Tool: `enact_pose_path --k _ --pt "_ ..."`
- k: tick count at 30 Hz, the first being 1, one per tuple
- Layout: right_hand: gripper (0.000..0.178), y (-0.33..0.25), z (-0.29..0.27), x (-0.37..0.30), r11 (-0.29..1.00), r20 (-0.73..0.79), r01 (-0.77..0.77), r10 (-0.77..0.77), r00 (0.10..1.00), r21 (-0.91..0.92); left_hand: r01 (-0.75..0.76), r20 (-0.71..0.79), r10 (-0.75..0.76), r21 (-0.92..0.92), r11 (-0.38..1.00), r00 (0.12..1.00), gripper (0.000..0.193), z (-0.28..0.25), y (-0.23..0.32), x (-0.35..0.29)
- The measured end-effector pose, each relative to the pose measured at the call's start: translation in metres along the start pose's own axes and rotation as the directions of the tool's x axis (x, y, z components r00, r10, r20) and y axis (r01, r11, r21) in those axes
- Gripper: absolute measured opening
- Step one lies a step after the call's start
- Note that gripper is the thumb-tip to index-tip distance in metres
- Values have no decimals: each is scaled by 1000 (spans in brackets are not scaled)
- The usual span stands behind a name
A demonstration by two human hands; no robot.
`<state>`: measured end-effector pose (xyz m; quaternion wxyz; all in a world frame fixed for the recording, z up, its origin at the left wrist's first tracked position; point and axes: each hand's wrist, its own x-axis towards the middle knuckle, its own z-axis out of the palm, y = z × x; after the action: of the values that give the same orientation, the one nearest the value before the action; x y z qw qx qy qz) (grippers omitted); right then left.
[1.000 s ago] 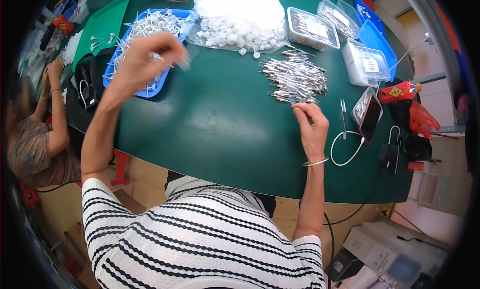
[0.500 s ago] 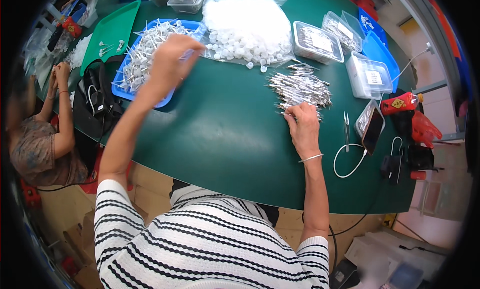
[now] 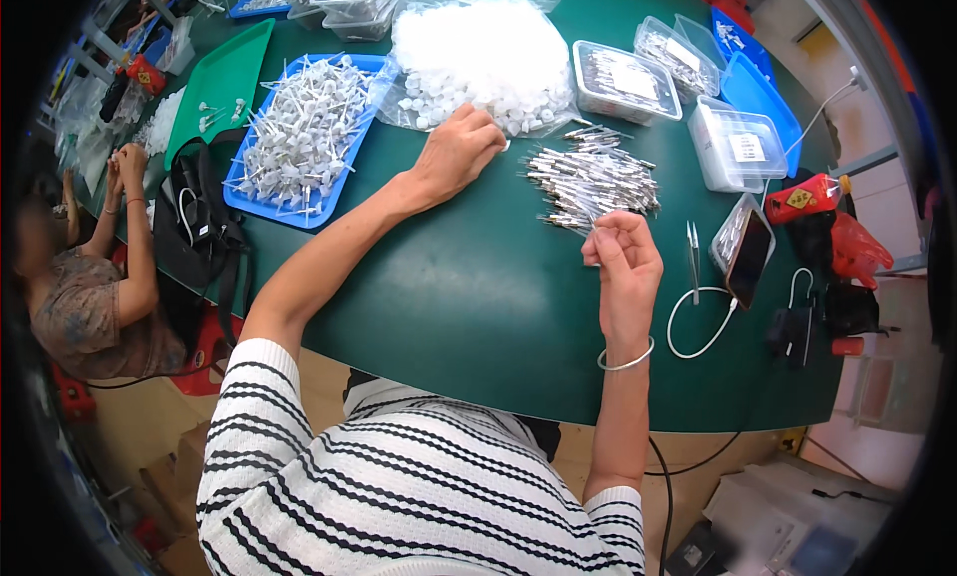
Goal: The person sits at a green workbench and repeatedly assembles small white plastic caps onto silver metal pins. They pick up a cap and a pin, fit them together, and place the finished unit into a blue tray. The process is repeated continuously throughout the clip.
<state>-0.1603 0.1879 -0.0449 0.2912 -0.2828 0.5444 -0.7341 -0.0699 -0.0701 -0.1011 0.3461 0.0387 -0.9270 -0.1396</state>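
Observation:
My left hand [image 3: 462, 152] is at the near edge of a clear bag [image 3: 399, 110] of white plastic caps [image 3: 478, 100]. Its fingers are curled, with a small white cap [image 3: 505, 145] at the fingertips. Just below a pile of thin silvery metal rods [image 3: 590, 177], my right hand [image 3: 626, 262] is closed, thumb against forefinger. Pinched there is a slim rod [image 3: 594, 228], mostly hidden by the fingers. To the left, a blue tray [image 3: 312, 220] is heaped with white-capped rods [image 3: 299, 133].
A green tray [image 3: 214, 78] with a few capped rods lies far left, beside a black bag [image 3: 199, 202]. Clear boxes [image 3: 628, 83] stand at the back right. Tweezers [image 3: 693, 262], a phone [image 3: 750, 257] with a white cable and a red bottle [image 3: 800, 199] lie right. Another person [image 3: 100, 297] sits left.
My left hand has moved right from above the blue tray to the caps by the bag. My right hand has drawn back from the rod pile, toward me, with a rod in its fingers.

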Motion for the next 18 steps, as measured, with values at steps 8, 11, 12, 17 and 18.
enact_pose_path --k 8,11,12,17,18 --pt "22 17 24 2 866 141 -211 164 976 453 642 665 -467 -729 -236 583 12 -50 66 -29" --pt "22 32 41 0 784 200 -273 193 961 557 596 721 -434 -692 -407 540 10 -41 75 -41" --pt "21 38 45 0 814 195 -268 193 962 516 607 711 -419 -701 -374 564 11 -40 76 -45" --pt "18 48 51 -6 877 101 -214 189 977 431 652 663 -473 -727 -218 581 18 -39 86 -49" --pt "18 49 50 -6 875 90 -218 198 976 433 658 655 -477 -728 -192 586 20 -40 87 -49"
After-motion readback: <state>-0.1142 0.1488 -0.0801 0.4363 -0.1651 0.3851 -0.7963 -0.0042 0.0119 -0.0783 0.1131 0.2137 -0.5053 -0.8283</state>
